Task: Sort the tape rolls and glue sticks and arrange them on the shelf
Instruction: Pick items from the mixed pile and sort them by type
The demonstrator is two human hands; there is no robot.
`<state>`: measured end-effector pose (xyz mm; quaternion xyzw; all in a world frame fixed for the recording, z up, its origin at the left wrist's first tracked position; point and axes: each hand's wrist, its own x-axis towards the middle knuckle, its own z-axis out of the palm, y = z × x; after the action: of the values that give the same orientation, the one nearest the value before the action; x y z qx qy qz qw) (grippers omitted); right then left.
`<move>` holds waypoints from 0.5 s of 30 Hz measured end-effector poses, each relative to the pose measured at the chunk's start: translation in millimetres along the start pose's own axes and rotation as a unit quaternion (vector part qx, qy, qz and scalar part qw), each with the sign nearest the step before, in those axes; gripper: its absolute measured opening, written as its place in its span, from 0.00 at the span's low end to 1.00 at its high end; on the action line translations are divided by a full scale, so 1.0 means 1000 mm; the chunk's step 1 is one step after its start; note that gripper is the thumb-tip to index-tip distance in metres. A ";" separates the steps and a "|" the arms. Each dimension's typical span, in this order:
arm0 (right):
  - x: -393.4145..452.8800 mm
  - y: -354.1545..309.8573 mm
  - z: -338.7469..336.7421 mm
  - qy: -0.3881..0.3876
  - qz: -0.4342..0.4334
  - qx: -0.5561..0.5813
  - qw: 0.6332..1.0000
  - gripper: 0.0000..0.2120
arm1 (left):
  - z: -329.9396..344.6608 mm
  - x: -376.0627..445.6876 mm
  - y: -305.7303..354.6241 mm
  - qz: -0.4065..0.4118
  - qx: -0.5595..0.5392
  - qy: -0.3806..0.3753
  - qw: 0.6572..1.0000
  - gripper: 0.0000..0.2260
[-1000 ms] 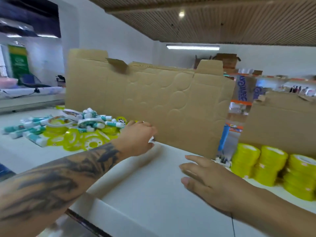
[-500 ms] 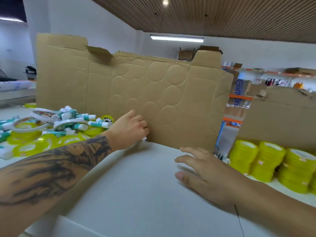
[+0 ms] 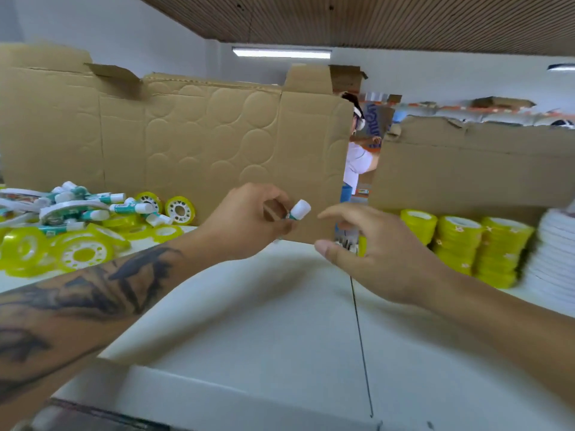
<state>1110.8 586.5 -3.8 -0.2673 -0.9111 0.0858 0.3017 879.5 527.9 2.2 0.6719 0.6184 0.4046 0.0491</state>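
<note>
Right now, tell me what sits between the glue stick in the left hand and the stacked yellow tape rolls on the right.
Head view: the open right hand hangs between the glue stick and the yellow tape stacks.

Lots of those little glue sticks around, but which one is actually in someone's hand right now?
The glue stick with its white cap pointing up-right, held by the left hand in front of the cardboard. All the others lie loose in the pile at left.
</note>
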 end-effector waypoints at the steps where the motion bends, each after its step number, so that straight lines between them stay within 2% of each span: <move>1: -0.006 0.003 -0.006 0.026 0.014 0.033 0.999 0.18 | 0.008 -0.003 0.010 0.002 -0.015 0.004 1.000 0.04; 8: -0.055 0.039 -0.062 0.139 0.046 0.135 0.980 0.13 | 0.075 -0.009 0.103 0.015 -0.180 0.007 0.984 0.05; 15: -0.120 0.095 -0.135 0.160 0.040 0.167 0.972 0.07 | 0.163 -0.009 0.204 0.011 -0.251 0.018 0.968 0.05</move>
<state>1313.5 601.0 14.4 -0.2600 -0.8121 0.2047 0.4805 1139.8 544.2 4.8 0.6375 0.4903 0.5593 0.2009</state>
